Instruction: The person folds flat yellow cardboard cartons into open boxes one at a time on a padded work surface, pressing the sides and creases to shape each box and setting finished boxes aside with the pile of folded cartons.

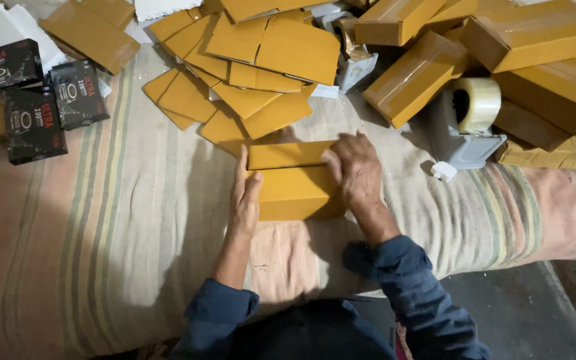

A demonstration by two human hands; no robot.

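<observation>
I have both hands on a small yellow cardboard box that lies on the striped cloth of the work surface, close to its near edge and straight ahead of me. The box's long axis runs left to right across my view. My left hand lies flat against its left end, fingers straight and pointing away from me. My right hand presses down on the right end, fingers spread over the top flap. Neither hand is closed around it, and they stand apart by the box's length. Flat yellow box blanks lie beyond, with a tape dispenser to the right and black product boxes far left.
</observation>
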